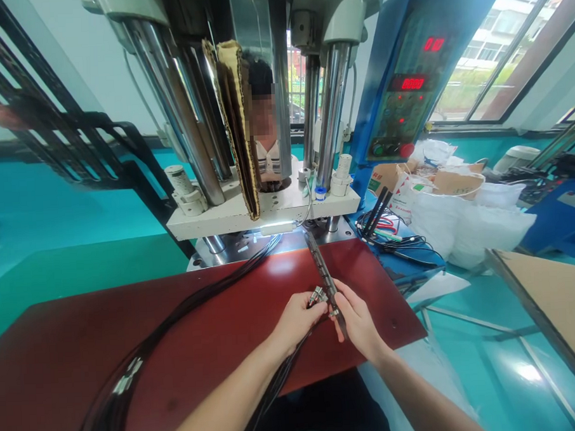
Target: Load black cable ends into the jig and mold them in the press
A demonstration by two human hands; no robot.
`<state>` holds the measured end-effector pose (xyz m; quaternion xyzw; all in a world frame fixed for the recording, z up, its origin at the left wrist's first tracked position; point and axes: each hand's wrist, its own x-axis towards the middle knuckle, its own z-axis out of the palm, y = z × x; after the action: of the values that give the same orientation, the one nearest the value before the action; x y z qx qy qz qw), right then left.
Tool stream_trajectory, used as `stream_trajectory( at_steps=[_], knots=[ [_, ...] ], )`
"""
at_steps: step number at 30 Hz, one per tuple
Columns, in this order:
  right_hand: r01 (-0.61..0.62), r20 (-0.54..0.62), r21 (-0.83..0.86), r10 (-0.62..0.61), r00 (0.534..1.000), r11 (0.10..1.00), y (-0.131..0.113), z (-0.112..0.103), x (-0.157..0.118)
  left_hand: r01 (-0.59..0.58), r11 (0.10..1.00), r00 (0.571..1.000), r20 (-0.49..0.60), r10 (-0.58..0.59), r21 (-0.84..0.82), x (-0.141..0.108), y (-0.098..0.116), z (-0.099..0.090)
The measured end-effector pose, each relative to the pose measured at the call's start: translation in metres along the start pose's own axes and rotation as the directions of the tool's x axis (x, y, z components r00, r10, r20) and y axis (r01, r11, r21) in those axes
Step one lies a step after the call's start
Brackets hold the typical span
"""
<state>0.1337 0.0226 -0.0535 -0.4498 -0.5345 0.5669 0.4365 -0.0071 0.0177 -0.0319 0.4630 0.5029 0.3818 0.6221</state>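
My left hand [299, 316] is closed around several black cables [280, 376], with their metal connector ends [316, 295] poking out past the fingertips. A long dark metal bar [321, 265] with a row of slots is gripped in my right hand [356, 317], its far end reaching towards the press. The two hands almost meet over the red-brown work table [217, 345]. At the lower end of the bar, the left fingertips are beside it; whether a connector sits in a slot there is hard to make out.
The press bed [208, 251] and its white plate [278, 209] stand ahead, with cardboard [238, 128] against it. A cable bundle [191, 302] curves across the table's left side. To the right are a blue control box [401, 90], more cables [398, 242] and white sacks [469, 220].
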Motion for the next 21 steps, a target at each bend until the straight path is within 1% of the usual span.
stream_trajectory(
  at_steps=[3, 6, 9, 12, 14, 18, 21],
  knots=[
    [-0.017, 0.019, 0.006, 0.017, 1.000, 1.000, 0.001, -0.001, 0.000, 0.051, 0.999, 0.994, 0.095, -0.049, -0.016, 0.003, 0.000, -0.001],
    [-0.018, 0.034, 0.012, 0.018, 0.999, 1.000, 0.001, -0.001, 0.000, 0.097, 0.995, 0.989, 0.115, -0.092, -0.035, 0.007, -0.001, -0.003],
    [-0.003, 0.042, -0.024, 0.004, 0.999, 1.000, 0.001, 0.001, 0.000, 0.111, 0.993, 0.987, 0.119, -0.105, -0.043, 0.008, 0.000, -0.003],
    [0.009, 0.026, -0.113, -0.007, 1.000, 0.994, 0.000, 0.003, -0.001, 0.091, 0.996, 0.994, 0.067, -0.089, -0.026, 0.006, 0.001, 0.001],
    [0.010, 0.019, -0.132, -0.007, 1.000, 0.991, 0.000, 0.004, -0.001, 0.061, 0.998, 0.998, 0.029, -0.061, 0.001, 0.005, 0.001, 0.003],
    [-0.007, 0.013, -0.056, 0.008, 1.000, 0.998, -0.002, 0.003, 0.000, -0.027, 0.999, 1.000, 0.003, 0.027, 0.031, 0.004, -0.001, -0.001],
    [-0.027, -0.009, 0.006, 0.027, 1.000, 1.000, -0.003, 0.002, 0.000, -0.021, 0.999, 0.994, -0.108, 0.025, 0.039, 0.007, -0.003, -0.010]
  ],
)
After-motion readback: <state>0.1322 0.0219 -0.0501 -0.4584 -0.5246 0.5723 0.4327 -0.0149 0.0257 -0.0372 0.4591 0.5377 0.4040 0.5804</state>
